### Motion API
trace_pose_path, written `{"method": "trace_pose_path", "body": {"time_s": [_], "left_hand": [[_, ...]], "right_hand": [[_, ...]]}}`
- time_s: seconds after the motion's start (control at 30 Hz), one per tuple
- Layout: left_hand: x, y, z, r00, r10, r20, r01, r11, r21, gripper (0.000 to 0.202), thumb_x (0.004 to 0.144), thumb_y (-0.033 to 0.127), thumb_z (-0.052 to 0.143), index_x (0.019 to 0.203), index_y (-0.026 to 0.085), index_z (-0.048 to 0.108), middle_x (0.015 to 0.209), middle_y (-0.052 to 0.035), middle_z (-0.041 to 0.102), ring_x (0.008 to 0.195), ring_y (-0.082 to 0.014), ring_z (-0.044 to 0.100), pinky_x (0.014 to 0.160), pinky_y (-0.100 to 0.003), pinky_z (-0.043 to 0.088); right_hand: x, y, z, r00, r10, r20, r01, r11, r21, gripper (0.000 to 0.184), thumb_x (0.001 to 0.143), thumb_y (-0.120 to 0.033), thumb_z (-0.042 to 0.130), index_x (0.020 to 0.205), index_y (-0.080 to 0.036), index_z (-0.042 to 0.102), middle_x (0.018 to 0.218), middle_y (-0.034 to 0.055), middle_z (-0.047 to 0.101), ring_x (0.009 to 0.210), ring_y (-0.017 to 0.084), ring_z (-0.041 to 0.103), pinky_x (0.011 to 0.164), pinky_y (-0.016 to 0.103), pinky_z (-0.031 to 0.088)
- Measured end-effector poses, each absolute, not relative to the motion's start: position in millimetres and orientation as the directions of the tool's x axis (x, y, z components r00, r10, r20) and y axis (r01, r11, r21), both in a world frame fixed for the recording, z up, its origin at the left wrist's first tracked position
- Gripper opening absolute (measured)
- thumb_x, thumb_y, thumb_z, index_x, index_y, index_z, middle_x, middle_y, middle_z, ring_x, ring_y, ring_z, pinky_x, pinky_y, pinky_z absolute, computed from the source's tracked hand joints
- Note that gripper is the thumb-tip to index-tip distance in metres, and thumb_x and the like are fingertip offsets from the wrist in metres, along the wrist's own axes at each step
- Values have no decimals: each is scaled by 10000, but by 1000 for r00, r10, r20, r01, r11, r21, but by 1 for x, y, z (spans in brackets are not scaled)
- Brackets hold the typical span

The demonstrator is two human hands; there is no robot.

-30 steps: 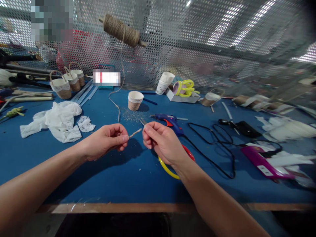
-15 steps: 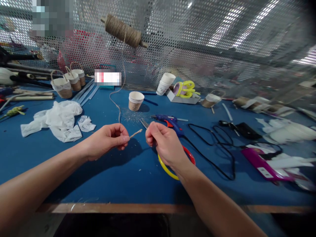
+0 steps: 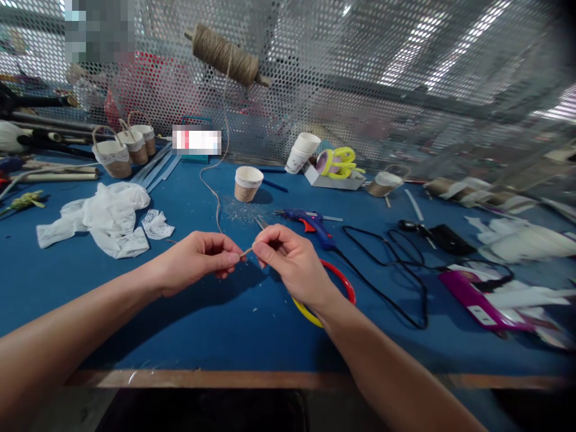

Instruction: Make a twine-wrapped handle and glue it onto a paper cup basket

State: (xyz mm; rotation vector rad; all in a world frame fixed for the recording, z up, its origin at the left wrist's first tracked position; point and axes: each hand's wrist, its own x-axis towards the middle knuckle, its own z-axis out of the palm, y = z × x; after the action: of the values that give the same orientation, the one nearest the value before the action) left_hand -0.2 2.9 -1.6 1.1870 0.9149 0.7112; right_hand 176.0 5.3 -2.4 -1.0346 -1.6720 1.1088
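Observation:
My left hand [image 3: 198,263] is closed in a pinch on the end of a jute twine [image 3: 219,210] that runs up to a spool [image 3: 225,54] hung on the mesh screen. My right hand [image 3: 292,264] is closed around scissors [image 3: 330,288] with a red and yellow handle, and its fingertips pinch the same short twine tip [image 3: 246,252] between the two hands. The blade tip of the scissors pokes out behind my right fingers. Both hands hover just above the blue table [image 3: 225,324].
A paper cup [image 3: 246,183] stands behind my hands, a blue glue gun [image 3: 310,221] with a black cable [image 3: 391,264] to the right. Crumpled white plastic [image 3: 99,219] lies left. Small twine-wrapped baskets [image 3: 117,157], stacked cups [image 3: 302,151] and a purple object [image 3: 477,294] lie around.
My right hand moved left and closed the gap, its fingertips now pinching the twine tip that earlier stuck out free from my left hand.

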Motion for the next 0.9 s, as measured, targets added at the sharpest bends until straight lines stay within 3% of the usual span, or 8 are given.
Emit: {"method": "trace_pose_path", "body": {"time_s": [0.23,0.4,0.6,0.73,0.9], "left_hand": [[-1,3,-1,466,860,-207,33,217,976,118,709,247,609,693,132,589,595,22,533,536,-75,450,555,-219,367],[-2,4,0,446,873,-199,46,199,979,118,700,247,617,677,136,585,587,23,536,530,-74,450,542,-213,366],[0,1,-1,464,862,-205,65,197,978,97,714,226,603,686,135,583,597,27,544,539,-72,468,564,-213,371],[-3,4,-1,548,802,-236,87,226,970,212,761,337,560,724,132,597,638,2,577,563,-86,502,584,-228,388],[-16,15,3,574,765,-292,96,292,952,473,786,548,416,880,122,600,754,-74,626,627,-141,562,589,-274,419]], "right_hand": [[176,6,-4,-287,943,166,123,208,-970,186,735,-330,614,655,-179,542,588,-36,499,521,77,459,534,241,383],[177,9,-9,-315,941,123,-17,124,-992,354,820,-484,430,807,-175,603,713,29,583,600,106,531,549,256,429],[177,6,-4,-271,946,181,214,242,-946,200,765,-356,572,686,-176,540,591,-29,513,515,76,459,521,235,387],[178,7,-4,-219,953,210,239,261,-935,218,789,-350,537,661,-177,501,562,-37,484,492,70,425,491,229,369],[187,21,-7,-54,963,264,107,268,-957,216,778,-365,552,668,-187,499,579,-33,486,484,68,431,461,224,364]]}}
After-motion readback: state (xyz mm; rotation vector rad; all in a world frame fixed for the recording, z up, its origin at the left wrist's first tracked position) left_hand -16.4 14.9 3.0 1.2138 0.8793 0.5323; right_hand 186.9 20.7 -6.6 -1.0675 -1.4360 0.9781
